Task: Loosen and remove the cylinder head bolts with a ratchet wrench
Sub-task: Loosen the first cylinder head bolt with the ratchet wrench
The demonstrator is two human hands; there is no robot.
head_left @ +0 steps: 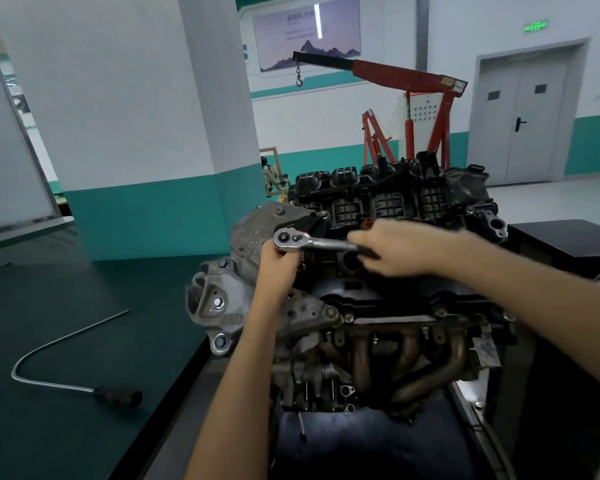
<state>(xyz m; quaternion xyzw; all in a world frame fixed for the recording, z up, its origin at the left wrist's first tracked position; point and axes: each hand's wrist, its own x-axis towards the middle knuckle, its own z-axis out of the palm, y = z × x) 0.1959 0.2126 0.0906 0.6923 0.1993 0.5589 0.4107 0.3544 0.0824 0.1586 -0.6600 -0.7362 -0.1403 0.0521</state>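
Left of the grey and black car engine (378, 341), a bent steel rod with a black handle (66, 374) lies on the dark green tabletop (84, 427). At the engine's upper left end the left hand (278, 268) reaches up, fingers (290, 263) curled tight just under the round head of the chrome ratchet wrench (312, 241). The wrench lies level across the engine's top. To its right, the blurred right hand (395, 251) wraps its fingers round the wrench's dark handle. Behind the engine stands a red engine crane (413, 77).

Glossy chrome ratchet wrench (312, 241); dull cast-metal engine (222, 299); matt black plastic manifold (388, 199).
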